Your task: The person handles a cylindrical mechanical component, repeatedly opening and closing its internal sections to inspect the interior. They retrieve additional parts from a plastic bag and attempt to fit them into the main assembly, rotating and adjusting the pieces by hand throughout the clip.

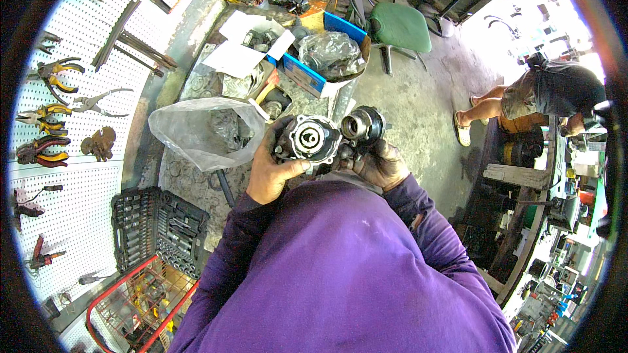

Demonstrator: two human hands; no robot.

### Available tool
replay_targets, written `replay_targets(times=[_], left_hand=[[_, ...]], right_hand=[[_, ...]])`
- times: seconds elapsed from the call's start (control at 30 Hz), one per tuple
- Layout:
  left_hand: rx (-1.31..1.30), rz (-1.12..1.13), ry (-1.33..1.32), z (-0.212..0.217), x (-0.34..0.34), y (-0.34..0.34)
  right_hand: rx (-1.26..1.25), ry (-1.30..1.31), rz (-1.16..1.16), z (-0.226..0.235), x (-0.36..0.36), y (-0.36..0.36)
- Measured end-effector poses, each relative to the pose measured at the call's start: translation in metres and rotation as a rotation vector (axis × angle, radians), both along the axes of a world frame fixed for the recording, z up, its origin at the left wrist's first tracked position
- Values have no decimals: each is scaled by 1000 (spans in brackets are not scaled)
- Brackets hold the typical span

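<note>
My left hand [273, 168] is closed around a round metal housing [320, 153] with lugs on its rim and a ringed bore facing up. Beside it, my right hand [384, 165] grips a dark cylindrical metal part [371, 124] with a shiny open collar on its left side. The two parts are close together in front of my chest; I cannot tell whether they touch. Grease darkens the fingers of my right hand. Just left of the housing is a clear plastic bag [190, 132] with dark parts inside, standing on the workbench [176, 171].
A blue cardboard box [304, 75] with a bagged part stands ahead, near a green chair [400, 27]. Pliers [49, 114] hang on the left pegboard [98, 180]. Below are an open socket set [180, 232] and a red wire basket [98, 307]. Another person [549, 88] bends at the right.
</note>
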State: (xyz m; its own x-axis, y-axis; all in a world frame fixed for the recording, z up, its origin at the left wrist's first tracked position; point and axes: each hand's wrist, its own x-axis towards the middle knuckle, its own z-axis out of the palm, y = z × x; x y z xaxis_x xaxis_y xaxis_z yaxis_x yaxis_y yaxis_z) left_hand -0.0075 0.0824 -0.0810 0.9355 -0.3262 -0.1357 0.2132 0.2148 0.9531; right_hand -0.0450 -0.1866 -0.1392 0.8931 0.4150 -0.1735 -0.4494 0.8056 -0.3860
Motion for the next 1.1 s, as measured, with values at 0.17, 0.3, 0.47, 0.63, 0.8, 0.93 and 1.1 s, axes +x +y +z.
replay_targets(times=[0.17,0.3,0.47,0.63,0.8,0.93,1.1], left_hand=[[94,-5,7,3,0,3],[34,-22,-21,0,3,3],[28,-7,32,-2,0,1],[-6,-11,10,-2,1,1],[67,-12,34,-1,0,0],[63,-20,28,0,0,0],[-20,-8,26,-1,0,-2]], right_hand=[[4,-21,4,-2,-1,-2],[-13,-25,-2,5,-2,-2],[-40,-16,-12,10,-3,-1],[-52,-27,-22,9,-2,-1],[-53,-36,-7,14,-1,-1],[-54,-49,-7,18,1,0],[-72,-49,-16,19,1,0]])
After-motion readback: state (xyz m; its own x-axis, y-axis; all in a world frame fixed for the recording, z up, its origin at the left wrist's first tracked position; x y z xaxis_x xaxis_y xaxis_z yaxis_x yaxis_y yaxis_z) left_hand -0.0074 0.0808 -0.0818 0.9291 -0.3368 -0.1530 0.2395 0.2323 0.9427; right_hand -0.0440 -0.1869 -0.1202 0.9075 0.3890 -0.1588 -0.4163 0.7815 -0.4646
